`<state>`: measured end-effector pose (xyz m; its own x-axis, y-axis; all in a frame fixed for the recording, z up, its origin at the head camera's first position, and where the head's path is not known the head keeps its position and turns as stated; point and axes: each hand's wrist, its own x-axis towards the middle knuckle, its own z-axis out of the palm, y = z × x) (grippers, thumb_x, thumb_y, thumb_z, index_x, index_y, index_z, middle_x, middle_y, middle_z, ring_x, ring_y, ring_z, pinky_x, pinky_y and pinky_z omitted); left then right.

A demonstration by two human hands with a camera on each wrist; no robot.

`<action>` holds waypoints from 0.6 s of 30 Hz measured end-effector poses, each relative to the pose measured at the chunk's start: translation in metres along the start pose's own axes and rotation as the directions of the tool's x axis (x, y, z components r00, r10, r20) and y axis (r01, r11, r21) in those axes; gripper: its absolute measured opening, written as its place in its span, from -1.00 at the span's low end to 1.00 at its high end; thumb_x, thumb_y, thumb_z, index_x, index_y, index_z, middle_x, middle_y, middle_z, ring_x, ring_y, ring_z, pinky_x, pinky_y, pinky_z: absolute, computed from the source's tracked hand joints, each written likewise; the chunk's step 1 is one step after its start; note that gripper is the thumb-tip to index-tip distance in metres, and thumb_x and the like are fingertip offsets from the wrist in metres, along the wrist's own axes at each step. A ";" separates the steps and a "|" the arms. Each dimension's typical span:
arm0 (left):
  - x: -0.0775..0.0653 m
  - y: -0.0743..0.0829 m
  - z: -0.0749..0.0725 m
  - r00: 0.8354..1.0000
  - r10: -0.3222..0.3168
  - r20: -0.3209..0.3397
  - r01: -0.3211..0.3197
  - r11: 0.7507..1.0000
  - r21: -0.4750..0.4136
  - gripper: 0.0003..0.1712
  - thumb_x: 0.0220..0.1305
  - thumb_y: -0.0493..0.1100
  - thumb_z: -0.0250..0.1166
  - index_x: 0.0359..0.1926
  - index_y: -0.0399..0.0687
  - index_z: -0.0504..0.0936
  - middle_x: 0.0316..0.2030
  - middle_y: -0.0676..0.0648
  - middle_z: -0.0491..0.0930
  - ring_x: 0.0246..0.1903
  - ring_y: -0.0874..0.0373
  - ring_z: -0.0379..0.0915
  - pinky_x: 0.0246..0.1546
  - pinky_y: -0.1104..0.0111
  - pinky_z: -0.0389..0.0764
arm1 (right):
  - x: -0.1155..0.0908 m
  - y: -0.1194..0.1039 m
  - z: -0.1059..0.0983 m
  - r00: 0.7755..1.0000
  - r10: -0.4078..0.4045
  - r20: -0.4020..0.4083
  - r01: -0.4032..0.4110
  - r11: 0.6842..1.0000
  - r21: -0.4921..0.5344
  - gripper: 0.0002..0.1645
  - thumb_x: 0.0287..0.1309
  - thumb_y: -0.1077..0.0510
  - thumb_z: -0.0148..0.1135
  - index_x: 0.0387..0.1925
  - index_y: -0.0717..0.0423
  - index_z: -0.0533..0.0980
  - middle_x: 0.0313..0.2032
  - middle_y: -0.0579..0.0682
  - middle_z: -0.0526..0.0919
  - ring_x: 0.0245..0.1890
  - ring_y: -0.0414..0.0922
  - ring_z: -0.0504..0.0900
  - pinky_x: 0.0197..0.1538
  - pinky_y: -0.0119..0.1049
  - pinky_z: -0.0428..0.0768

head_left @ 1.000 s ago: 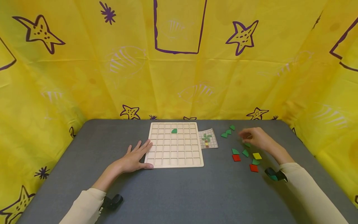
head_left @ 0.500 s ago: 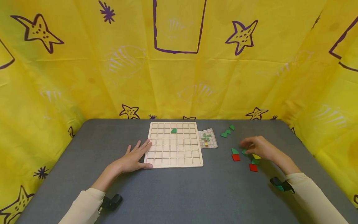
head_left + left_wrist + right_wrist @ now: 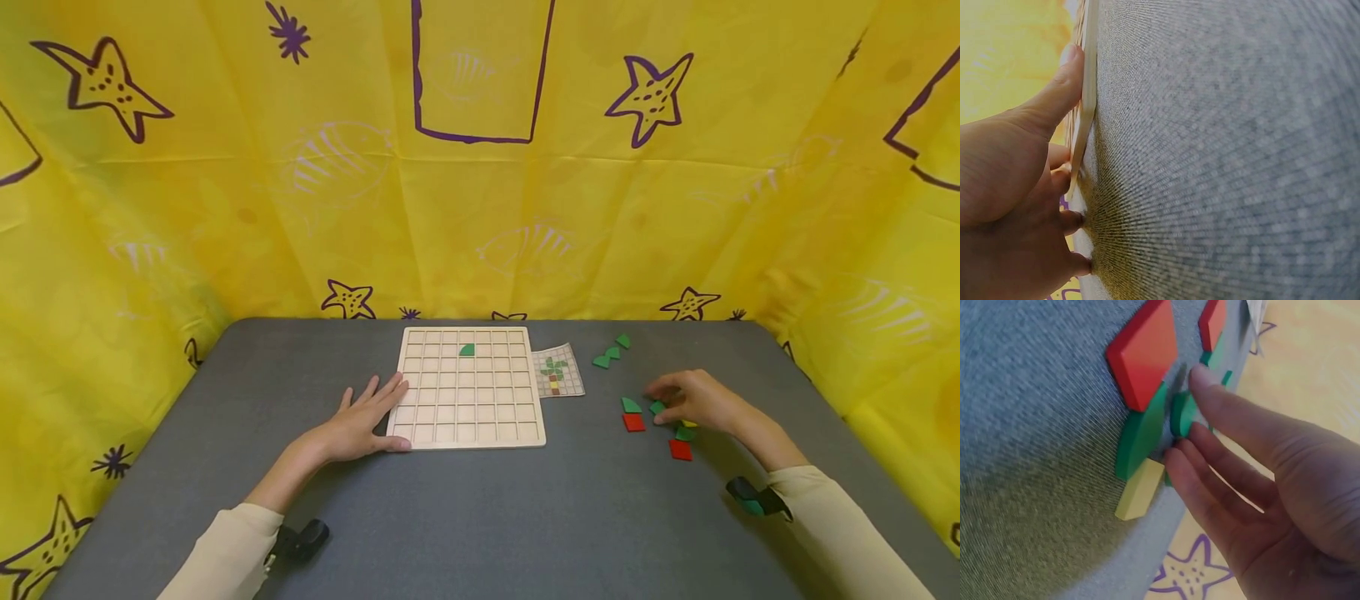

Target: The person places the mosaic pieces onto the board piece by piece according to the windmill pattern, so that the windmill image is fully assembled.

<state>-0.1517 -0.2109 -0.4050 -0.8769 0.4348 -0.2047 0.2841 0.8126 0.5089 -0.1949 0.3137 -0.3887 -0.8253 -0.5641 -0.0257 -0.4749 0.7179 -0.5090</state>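
Observation:
My left hand [image 3: 365, 422] rests spread along the left edge of a wooden grid board [image 3: 506, 433], its thumb on the near left corner. In the left wrist view the thumb [image 3: 1060, 87] lies over the board's rim. One green quarter-circle tile [image 3: 467, 350] sits in a far cell. My right hand [image 3: 701, 402] is low over the loose tiles, thumb and fingers apart on either side of a green tile [image 3: 657, 407]. In the right wrist view that tile [image 3: 1182, 414] lies on the tabletop; a firm pinch is not visible. A yellow tile [image 3: 1140, 490] is partly under the hand.
A pattern card [image 3: 570, 375] lies at the board's right edge, showing a flower-like figure. Several green tiles [image 3: 612, 353] lie farther back. Nearer are a red tile [image 3: 633, 422] touching a green one, and another red tile [image 3: 681, 450]. A yellow printed cloth [image 3: 450, 208] hangs behind the table.
My right hand has come nearer and down from the back green tiles to the green tile by the yellow one. My left hand stays on the board.

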 end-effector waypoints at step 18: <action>-0.001 -0.002 0.000 1.000 0.014 -0.002 -0.014 1.000 -0.003 0.13 0.20 0.24 0.33 0.54 -0.18 -0.04 0.53 -0.24 -0.18 0.46 -0.40 -0.42 0.27 -0.36 -0.44 | 0.000 -0.004 0.006 0.995 -0.005 -0.095 -0.001 0.998 -0.070 -0.69 0.04 0.53 0.24 -0.15 0.32 0.65 -0.21 0.15 0.72 -0.18 0.13 0.68 -0.16 -0.03 0.65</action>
<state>-0.1516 -0.2128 -0.4059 -0.8737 0.4454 -0.1957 0.2952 0.8051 0.5145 -0.1912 0.3083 -0.3921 -0.8481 -0.5266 0.0589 -0.4939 0.7454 -0.4477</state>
